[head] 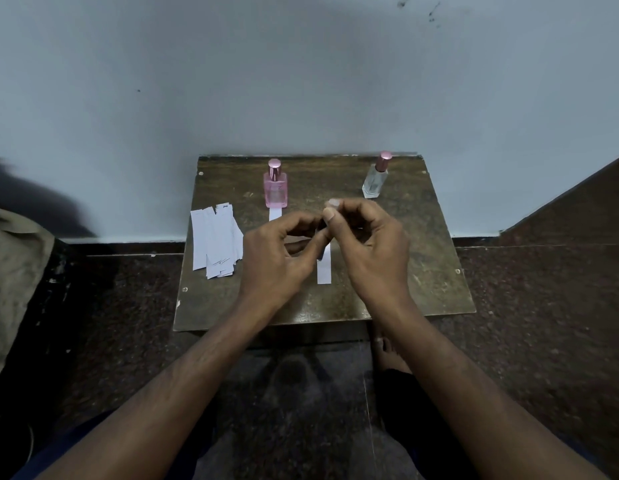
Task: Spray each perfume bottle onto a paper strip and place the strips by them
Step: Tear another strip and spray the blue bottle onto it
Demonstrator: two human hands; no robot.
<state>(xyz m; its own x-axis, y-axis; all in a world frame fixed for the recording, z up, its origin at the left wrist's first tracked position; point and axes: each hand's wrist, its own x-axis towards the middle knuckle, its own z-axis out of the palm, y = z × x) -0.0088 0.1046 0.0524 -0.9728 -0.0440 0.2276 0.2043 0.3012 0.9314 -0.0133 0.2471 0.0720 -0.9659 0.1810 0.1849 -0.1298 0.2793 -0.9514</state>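
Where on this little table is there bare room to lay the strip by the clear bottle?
Bare wood lies just in front of the clear bottle, out to the table's right edge. Crowded: loose strips at left; the pink bottle has a placed strip; both hands fill the centre.

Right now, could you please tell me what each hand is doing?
Left hand: fingers curled, meeting the right hand over the table; what it holds cannot be told.
Right hand: fingers curled, seemingly pinching the top of a paper strip.
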